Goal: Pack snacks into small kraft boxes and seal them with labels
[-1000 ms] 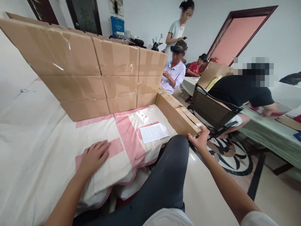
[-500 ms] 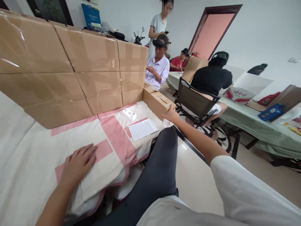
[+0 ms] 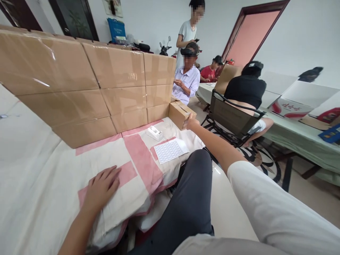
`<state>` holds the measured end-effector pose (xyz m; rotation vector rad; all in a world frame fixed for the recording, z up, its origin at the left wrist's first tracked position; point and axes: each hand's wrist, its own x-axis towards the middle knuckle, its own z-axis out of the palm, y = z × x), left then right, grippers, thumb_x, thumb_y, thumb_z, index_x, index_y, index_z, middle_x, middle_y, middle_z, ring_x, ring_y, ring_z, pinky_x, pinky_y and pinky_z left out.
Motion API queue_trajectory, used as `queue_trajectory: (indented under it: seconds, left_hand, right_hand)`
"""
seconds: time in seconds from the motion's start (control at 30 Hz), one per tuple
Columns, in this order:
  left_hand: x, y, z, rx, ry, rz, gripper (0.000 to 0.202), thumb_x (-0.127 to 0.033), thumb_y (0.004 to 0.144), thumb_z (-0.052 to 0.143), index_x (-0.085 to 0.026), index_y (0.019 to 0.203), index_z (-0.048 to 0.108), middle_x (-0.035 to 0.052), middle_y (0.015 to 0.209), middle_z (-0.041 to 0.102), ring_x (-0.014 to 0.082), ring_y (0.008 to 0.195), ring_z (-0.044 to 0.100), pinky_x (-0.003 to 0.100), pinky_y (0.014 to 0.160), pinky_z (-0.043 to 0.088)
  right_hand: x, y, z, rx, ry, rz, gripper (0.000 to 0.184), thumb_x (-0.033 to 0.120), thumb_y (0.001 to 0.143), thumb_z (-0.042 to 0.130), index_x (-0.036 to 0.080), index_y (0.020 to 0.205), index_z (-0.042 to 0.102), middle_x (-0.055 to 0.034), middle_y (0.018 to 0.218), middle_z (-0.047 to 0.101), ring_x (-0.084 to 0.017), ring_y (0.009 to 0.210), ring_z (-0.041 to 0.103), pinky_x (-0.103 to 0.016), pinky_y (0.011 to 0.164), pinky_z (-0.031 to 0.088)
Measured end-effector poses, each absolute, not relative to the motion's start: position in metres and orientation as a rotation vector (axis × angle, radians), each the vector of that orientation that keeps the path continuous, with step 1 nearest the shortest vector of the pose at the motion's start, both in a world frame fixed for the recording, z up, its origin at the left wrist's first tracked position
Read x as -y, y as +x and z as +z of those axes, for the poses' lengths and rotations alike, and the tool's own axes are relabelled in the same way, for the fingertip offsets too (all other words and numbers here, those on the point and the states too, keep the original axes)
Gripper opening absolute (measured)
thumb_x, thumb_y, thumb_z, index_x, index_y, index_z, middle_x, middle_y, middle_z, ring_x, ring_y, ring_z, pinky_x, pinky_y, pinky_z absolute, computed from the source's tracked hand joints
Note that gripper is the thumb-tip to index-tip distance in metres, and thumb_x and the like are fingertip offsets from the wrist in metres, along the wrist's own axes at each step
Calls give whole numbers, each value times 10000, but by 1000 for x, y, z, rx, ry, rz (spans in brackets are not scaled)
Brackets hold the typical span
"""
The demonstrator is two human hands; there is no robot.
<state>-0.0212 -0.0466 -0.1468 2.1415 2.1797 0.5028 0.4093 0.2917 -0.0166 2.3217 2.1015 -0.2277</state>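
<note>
A small cardboard box [image 3: 176, 115] with tape along its top lies at the far right edge of the bed-like surface, beside a taped stack of boxes. My right hand [image 3: 190, 122], arm stretched out, grips the near right end of this box, its thumb up at the top edge; some fingers are hidden. Resting flat on the pink and white cloth [image 3: 148, 170], my left hand [image 3: 102, 186] holds nothing, its fingers loosely apart. Between my hands lie a white sheet of blue-outlined labels [image 3: 168, 150] and a small white plastic device [image 3: 154, 133].
The high wall of stacked cardboard boxes [image 3: 119, 71] borders the cloth's far side. Beyond it a person in a light purple shirt [image 3: 187, 81] sits near a standing person. To the right, someone in black sits on a folding chair [image 3: 233, 120] at a long table [image 3: 300, 138].
My right hand has pushed the small box farther away, along the end of the stack. My view has shifted slightly left. My left hand still rests on the cloth.
</note>
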Motion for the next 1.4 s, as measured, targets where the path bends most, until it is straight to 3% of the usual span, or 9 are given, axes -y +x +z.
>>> queue_trajectory:
  seconds: [0.1,0.27,0.4,0.53,0.63,0.77,0.93,1.23,1.4]
  left_hand:
    - [46,-22,-149,-2187,2156,497,512,-443,961,349,-302,1354,645,41,1478,586,286,1312,517,486,1031,412]
    - [46,-21,-149,-2208,2149,488,500,-438,954,358,-322,1350,640,23,1479,588,280,1320,519,464,1018,410]
    - [46,-21,-148,-2205,2130,509,483,-422,956,367,-325,1338,646,21,1475,592,276,1317,525,450,1017,408]
    - [47,-21,-150,-2197,2136,530,470,-421,966,372,-326,1333,650,22,1471,594,271,1314,526,442,1018,401]
    - [46,-22,-152,-2199,2140,540,461,-403,966,388,-332,1341,646,20,1472,594,265,1312,528,435,1013,403]
    - [46,-22,-152,-2188,2127,547,448,-390,959,415,-341,1337,651,15,1469,598,264,1314,530,432,1010,407]
    - [47,-19,-148,-2186,2116,547,450,-373,957,413,-329,1332,657,18,1476,592,263,1317,525,438,1022,399]
    - [47,-19,-146,-2155,2062,598,441,-348,942,450,-323,1325,667,48,1460,603,280,1314,527,473,1039,413]
    - [38,-43,-151,-2020,1878,833,438,-436,964,470,-301,1350,629,71,1506,541,280,1364,507,479,1081,452]
  right_hand:
    - [-301,399,-12,-1935,2367,-196,1231,435,844,750,113,1631,-139,-307,1375,568,-387,1265,605,-567,996,498]
    - [-306,390,-7,-1866,2372,-190,1310,343,773,827,145,1637,-138,-296,1395,564,-425,1224,617,-569,907,556]
    - [-303,392,-7,-1935,2368,-166,1347,465,760,820,128,1626,-155,-322,1436,497,-405,1253,590,-536,932,539]
    - [-301,401,-12,-2028,2378,5,1286,659,723,790,145,1628,35,-325,1506,364,-426,1328,495,-533,924,526]
    - [-301,405,-22,-2112,2426,85,1185,774,742,698,129,1583,166,-338,1549,227,-444,1298,517,-521,956,495]
    - [-307,401,-39,-2207,2623,59,1020,706,799,678,116,1511,247,-284,1435,337,-372,1156,633,-440,946,494]
    - [-317,393,-49,-2132,2754,6,1004,661,782,699,135,1504,240,-252,1411,328,-355,1141,645,-446,940,513]
    - [-341,384,-43,-2046,2765,-64,1097,686,774,696,131,1563,174,-283,1485,263,-359,1198,630,-433,975,513]
    - [-361,384,-39,-2042,2661,-54,1150,695,779,694,112,1595,132,-311,1517,238,-393,1237,601,-437,969,508]
